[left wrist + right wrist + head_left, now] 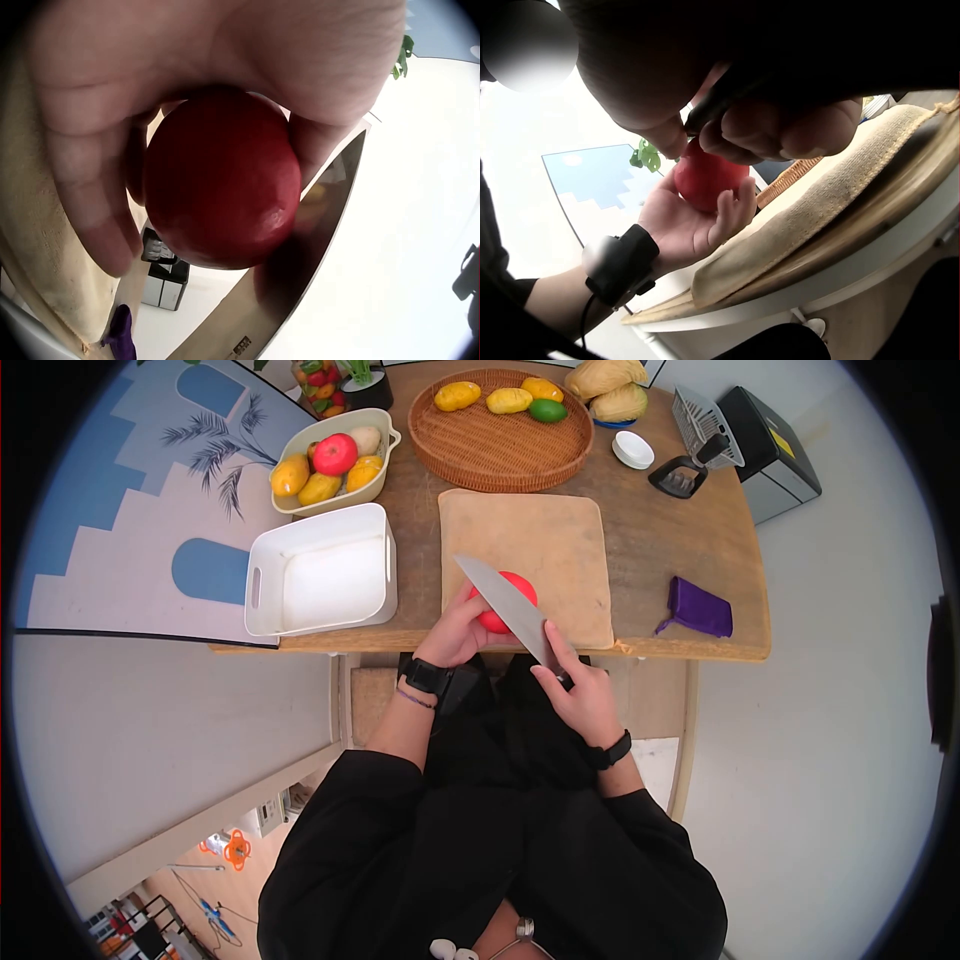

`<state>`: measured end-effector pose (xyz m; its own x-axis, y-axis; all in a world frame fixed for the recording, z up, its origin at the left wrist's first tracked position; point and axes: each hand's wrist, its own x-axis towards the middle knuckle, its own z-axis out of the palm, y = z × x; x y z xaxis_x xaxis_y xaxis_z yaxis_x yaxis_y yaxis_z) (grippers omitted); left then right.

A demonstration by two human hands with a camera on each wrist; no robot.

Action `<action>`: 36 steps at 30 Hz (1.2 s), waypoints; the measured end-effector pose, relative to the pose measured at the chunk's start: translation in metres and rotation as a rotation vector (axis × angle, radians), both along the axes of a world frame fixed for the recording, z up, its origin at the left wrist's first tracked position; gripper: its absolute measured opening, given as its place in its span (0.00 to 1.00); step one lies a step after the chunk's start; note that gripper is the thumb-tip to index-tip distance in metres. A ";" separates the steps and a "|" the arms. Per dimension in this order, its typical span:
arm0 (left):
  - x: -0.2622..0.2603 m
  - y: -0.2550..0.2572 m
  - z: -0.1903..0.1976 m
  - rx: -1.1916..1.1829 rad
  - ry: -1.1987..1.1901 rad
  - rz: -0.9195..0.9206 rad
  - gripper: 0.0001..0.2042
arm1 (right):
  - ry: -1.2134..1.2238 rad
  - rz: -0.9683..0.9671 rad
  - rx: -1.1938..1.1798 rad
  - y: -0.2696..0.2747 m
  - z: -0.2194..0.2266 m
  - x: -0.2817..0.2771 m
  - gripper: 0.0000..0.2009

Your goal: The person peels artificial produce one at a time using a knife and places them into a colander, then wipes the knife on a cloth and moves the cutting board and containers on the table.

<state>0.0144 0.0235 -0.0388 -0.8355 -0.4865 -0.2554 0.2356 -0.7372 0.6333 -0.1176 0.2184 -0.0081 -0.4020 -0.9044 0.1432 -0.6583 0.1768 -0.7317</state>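
Observation:
My left hand (455, 634) cups a smooth red apple (520, 588) near the front edge of the cloth mat (560, 550). In the left wrist view the thumb and fingers curve around the apple (225, 180) from both sides. With my right hand (585, 700) I grip a large kitchen knife (512, 604) by its dark handle, the index finger stretched along the blade. The broad blade slants over the apple, tip pointing to the far left. The right wrist view shows the right fingers (754, 131) curled round the handle, close above the apple (709, 182).
Left of the mat are a white bin (335, 585) and a cream basket (390, 475) of fruit. Behind it stands a round wicker tray (500, 455) with yellow and green fruit. To the right lie a purple pouch (700, 608), a black-handled tool (682, 478) and white dishes (633, 450).

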 end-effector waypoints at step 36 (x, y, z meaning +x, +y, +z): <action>0.012 -0.005 -0.021 0.080 0.147 -0.226 0.21 | -0.039 0.056 -0.010 0.003 0.010 -0.002 0.33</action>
